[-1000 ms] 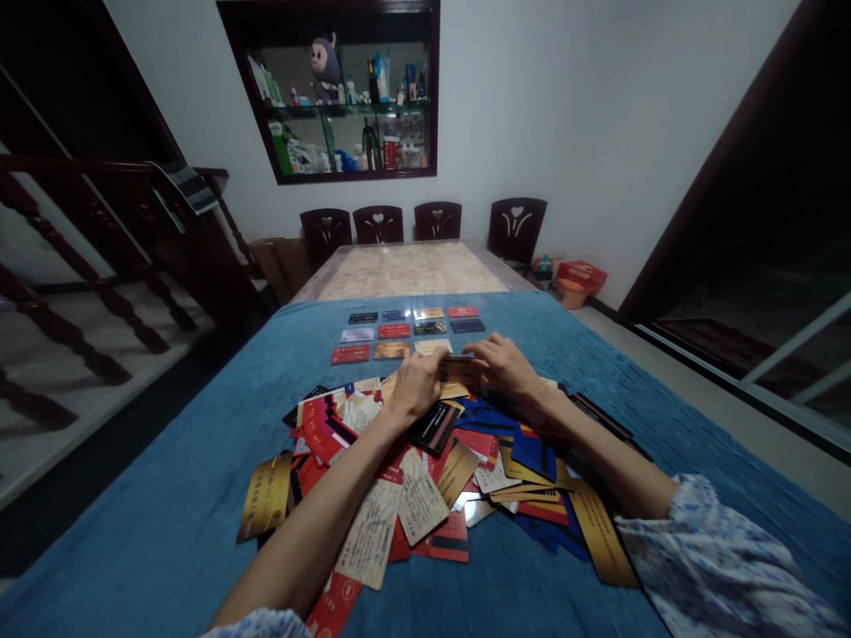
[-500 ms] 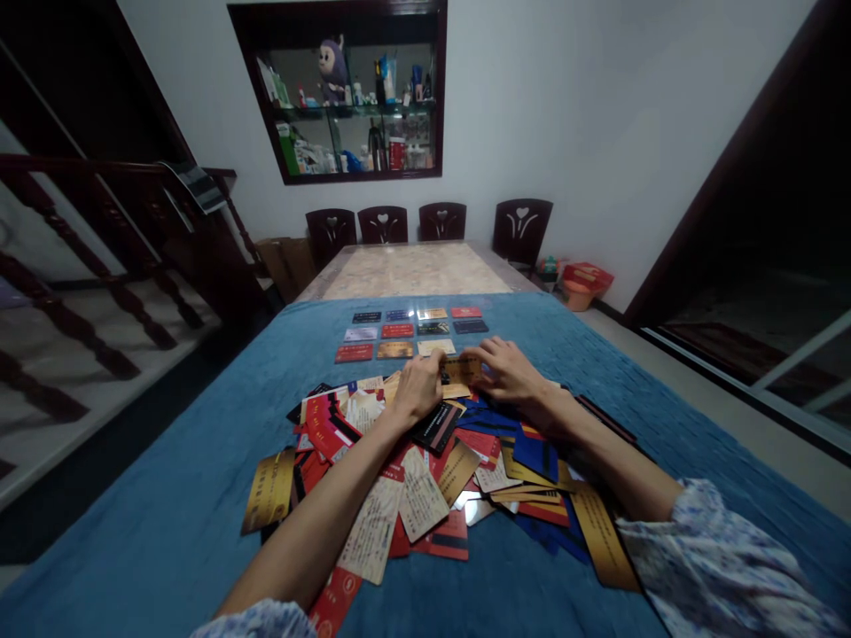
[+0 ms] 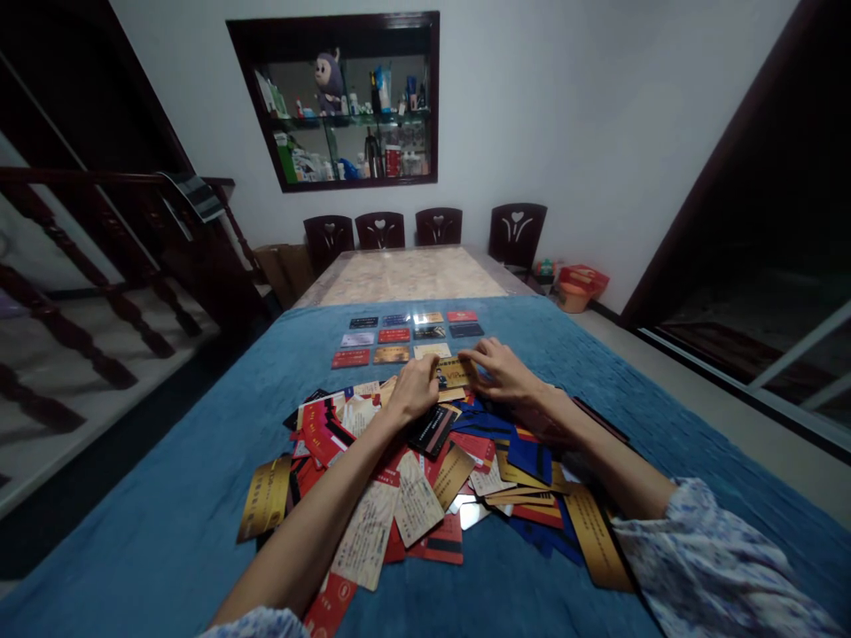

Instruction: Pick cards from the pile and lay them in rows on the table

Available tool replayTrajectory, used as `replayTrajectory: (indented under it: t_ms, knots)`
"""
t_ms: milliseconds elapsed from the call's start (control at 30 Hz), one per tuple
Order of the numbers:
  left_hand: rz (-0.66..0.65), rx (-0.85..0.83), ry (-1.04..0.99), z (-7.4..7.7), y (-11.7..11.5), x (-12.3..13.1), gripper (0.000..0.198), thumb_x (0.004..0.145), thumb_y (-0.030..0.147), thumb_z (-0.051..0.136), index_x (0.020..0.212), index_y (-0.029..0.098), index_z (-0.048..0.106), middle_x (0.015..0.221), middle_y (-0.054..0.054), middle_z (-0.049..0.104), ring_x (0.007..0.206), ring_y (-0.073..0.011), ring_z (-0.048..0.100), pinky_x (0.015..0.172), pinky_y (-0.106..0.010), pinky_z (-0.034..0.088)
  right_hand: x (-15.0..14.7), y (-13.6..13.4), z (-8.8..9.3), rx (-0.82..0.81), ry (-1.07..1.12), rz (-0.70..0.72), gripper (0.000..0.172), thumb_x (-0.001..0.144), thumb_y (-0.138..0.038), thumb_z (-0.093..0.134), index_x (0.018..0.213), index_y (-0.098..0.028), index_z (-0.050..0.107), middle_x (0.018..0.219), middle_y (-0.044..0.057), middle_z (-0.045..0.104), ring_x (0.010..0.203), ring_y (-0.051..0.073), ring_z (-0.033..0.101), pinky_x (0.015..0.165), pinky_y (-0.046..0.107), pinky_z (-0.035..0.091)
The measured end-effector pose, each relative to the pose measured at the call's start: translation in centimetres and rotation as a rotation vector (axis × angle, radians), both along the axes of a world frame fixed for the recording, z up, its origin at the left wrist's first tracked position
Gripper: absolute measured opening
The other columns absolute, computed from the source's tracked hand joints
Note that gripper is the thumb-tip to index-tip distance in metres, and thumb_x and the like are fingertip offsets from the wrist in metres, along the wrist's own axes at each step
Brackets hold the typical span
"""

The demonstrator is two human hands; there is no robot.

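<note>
Both my hands meet over the far edge of a heap of cards on a blue cloth. My left hand and my right hand pinch a gold card between them, each at one end, just above the heap. The heap mixes red, blue, gold, black and cream cards lying loose and overlapping. Beyond my hands, a neat grid of cards lies flat on the cloth in three rows.
The cloth covers the near part of a long marble-topped table. Dark wooden chairs line its far end. A wall niche with shelves hangs above. A stair railing runs on the left, an orange basin sits on the floor at right.
My hands stay together on the gold card, shifting it only slightly. The view has tilted down a little.
</note>
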State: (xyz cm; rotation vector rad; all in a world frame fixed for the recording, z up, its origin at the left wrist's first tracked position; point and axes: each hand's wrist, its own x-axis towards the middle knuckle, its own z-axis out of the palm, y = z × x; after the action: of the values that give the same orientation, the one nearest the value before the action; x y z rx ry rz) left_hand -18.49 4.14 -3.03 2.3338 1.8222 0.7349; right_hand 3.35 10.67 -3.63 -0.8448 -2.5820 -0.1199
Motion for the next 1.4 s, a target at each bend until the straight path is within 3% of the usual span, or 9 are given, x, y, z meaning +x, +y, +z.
replayTrajectory:
  t_ms: [200, 433, 633, 767, 1000, 1400]
  knots:
    - [-0.075, -0.023, 0.034, 1.1, -0.2, 0.1, 0.038, 0.075, 0.013, 0.055, 0.113, 0.017, 0.057, 0.113, -0.011, 0.067, 0.102, -0.0247, 0.061, 0.090, -0.037, 0.050, 0.4, 0.3, 0.3, 0.001, -0.001, 0.010, 0.052, 0.087, -0.041, 0.060, 0.134, -0.017, 0.057, 0.113, 0.016, 0.059, 0.101, 0.029, 0.047, 0.080, 0.039, 0.039]
    - [-0.055, -0.053, 0.182, 1.8, 0.0, 0.1, 0.026, 0.080, 0.015, 0.053, 0.105, 0.017, 0.057, 0.106, -0.011, 0.066, 0.103, -0.0258, 0.060, 0.091, -0.037, 0.048, 0.8, 0.2, 0.7, -0.010, -0.014, 0.008, 0.052, 0.088, -0.045, 0.063, 0.132, -0.019, 0.058, 0.115, 0.015, 0.060, 0.105, 0.029, 0.049, 0.082, 0.040, 0.041]
    - [-0.093, -0.076, 0.270, 2.7, -0.3, -0.3, 0.029, 0.083, 0.022, 0.054, 0.111, 0.017, 0.057, 0.123, -0.014, 0.057, 0.115, -0.0279, 0.053, 0.096, -0.040, 0.046, 0.6, 0.1, 0.8, -0.048, -0.018, 0.014, 0.052, 0.087, -0.044, 0.065, 0.130, -0.016, 0.060, 0.117, 0.017, 0.060, 0.107, 0.031, 0.048, 0.082, 0.043, 0.044]
    - [-0.130, -0.104, 0.307, 2.9, -0.2, -0.7, 0.026, 0.084, 0.026, 0.055, 0.109, 0.018, 0.058, 0.121, -0.013, 0.057, 0.115, -0.0293, 0.051, 0.096, -0.044, 0.045, 0.6, 0.1, 0.8, -0.086, 0.015, 0.045, 0.048, 0.086, -0.044, 0.066, 0.127, -0.018, 0.062, 0.116, 0.015, 0.061, 0.106, 0.030, 0.049, 0.084, 0.043, 0.045]
    - [-0.190, -0.101, 0.347, 3.2, 1.0, -1.4, 0.021, 0.082, 0.024, 0.056, 0.102, 0.019, 0.060, 0.116, -0.012, 0.059, 0.113, -0.0290, 0.048, 0.094, -0.044, 0.044, 0.5, 1.3, 1.1, -0.087, -0.037, 0.051, 0.042, 0.084, -0.042, 0.068, 0.121, -0.021, 0.065, 0.113, 0.013, 0.062, 0.104, 0.028, 0.049, 0.086, 0.042, 0.045]
    - [-0.220, -0.126, 0.388, 5.6, 4.6, -3.2, 0.021, 0.083, 0.030, 0.064, 0.101, 0.020, 0.062, 0.118, -0.012, 0.059, 0.117, -0.0311, 0.047, 0.094, -0.046, 0.043, -1.3, 4.6, 4.2, -0.096, -0.106, 0.070, 0.032, 0.084, -0.043, 0.069, 0.108, -0.021, 0.069, 0.110, 0.012, 0.062, 0.103, 0.029, 0.051, 0.082, 0.040, 0.045]
